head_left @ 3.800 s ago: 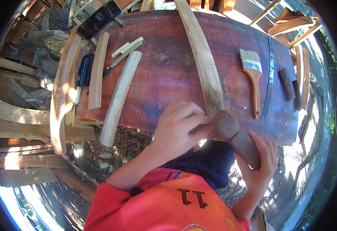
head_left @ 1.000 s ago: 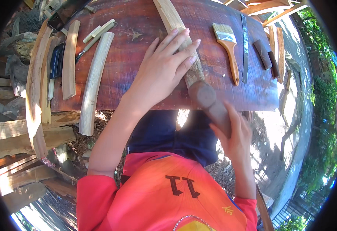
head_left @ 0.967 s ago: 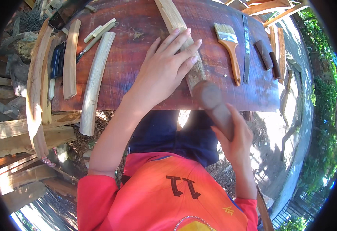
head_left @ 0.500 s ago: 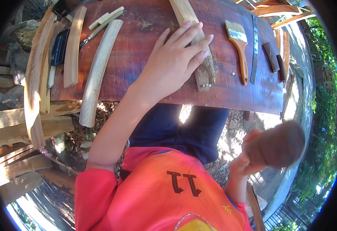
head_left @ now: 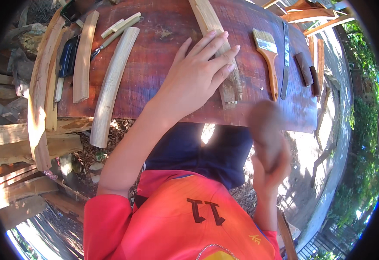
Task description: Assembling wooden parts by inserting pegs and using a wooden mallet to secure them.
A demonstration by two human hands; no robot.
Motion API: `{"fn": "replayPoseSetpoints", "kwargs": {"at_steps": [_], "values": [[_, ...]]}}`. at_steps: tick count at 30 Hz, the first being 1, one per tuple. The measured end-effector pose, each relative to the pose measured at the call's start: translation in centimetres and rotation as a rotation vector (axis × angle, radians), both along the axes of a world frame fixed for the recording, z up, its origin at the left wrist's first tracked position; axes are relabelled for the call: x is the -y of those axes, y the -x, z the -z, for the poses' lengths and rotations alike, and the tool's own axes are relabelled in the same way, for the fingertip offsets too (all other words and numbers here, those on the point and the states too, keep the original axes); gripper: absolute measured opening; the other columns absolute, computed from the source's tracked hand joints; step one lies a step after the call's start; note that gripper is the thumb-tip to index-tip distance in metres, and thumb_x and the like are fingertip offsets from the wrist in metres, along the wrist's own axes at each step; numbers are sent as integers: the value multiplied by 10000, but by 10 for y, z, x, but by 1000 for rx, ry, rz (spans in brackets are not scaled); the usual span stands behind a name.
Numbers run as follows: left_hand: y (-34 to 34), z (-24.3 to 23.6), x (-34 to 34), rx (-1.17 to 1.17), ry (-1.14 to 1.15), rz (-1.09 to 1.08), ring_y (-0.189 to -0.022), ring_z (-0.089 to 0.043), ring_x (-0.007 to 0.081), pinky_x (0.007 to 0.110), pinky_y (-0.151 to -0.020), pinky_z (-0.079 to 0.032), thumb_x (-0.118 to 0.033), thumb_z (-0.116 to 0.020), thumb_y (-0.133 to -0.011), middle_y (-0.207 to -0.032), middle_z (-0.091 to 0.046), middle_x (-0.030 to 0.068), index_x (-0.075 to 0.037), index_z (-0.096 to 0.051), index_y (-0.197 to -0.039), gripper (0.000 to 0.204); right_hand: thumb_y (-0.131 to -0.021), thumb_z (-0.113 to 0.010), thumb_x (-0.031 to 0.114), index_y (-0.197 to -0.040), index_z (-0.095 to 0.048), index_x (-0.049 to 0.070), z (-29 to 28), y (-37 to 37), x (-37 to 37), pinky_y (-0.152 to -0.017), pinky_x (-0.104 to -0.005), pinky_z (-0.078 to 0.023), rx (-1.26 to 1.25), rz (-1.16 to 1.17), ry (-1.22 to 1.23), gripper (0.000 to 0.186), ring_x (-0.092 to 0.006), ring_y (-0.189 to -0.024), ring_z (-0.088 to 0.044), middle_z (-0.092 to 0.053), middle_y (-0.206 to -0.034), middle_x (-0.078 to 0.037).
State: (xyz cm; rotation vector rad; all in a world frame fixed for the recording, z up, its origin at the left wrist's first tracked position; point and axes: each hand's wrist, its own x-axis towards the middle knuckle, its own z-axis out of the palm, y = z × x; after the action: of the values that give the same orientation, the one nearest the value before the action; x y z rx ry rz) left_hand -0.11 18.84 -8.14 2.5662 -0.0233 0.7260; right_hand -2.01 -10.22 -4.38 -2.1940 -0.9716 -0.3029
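Observation:
My left hand [head_left: 200, 71] lies over a strip of wood [head_left: 206, 17] on the table, its fingers spread and resting on the strip. Small pale pegs [head_left: 231, 102] show at the strip's near end, close to the table's front edge. In front of that edge, my right hand [head_left: 276, 167] is closed round a dark brown wooden mallet [head_left: 265, 121], blurred by motion. The mallet's head is raised, just right of the pegged end and apart from it in the picture. A loose pale bit [head_left: 261, 88] lies on the table nearby.
On the reddish wooden table [head_left: 154, 73], a paintbrush [head_left: 267, 56], a flat metal blade [head_left: 286, 60] and two dark wooden pieces [head_left: 303, 69] lie to the right. At the left are several wood strips [head_left: 113, 86], a dark-handled tool [head_left: 69, 56] and a thin chisel-like tool [head_left: 116, 37].
The mallet in my right hand has swung left and up, toward the table's front edge and the pegged end of the strip. My left hand has kept its place on the strip.

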Motion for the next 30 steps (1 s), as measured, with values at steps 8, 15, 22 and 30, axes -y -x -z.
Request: {"fn": "replayPoseSetpoints", "kwargs": {"at_steps": [8,15,22,30], "values": [[1,1,1,-8,14,-15,-1572,-395,307,541,-1256,-306,-350,-515,-1139,-1666,-485,123,-184,-615,-1547,451,-788,-950,250,-1429,-605,-9,-5,0,2,-684,-426,-567,36,-80,92,772,-325,-770,-718,-737,-988,-169],[0,0,1,13,13,6,-1573,-391,314,545,-1254,-310,-338,-532,-1134,-1667,-483,122,-174,-610,-1550,454,-810,-939,234,-1454,-580,18,-1,-8,-5,-710,-422,-581,29,-28,155,769,-358,-817,-735,-741,-989,-184],[4,0,6,-25,25,45,-1576,-389,305,552,-1261,-293,-346,-523,-1138,-1674,-477,113,-181,-606,-1554,455,-855,-914,229,-1434,-595,9,-7,-7,-4,-817,-438,-601,-86,33,366,697,-350,-887,-770,-755,-1114,-188],[4,-14,-1,-63,-82,50,-1598,-360,282,554,-1299,-219,-350,-547,-1121,-1677,-479,91,-177,-646,-1503,432,-952,-839,243,-1355,-614,39,-3,-28,-3,-861,-411,-559,-191,441,93,504,-317,-936,-735,-734,-1137,-185]]}}
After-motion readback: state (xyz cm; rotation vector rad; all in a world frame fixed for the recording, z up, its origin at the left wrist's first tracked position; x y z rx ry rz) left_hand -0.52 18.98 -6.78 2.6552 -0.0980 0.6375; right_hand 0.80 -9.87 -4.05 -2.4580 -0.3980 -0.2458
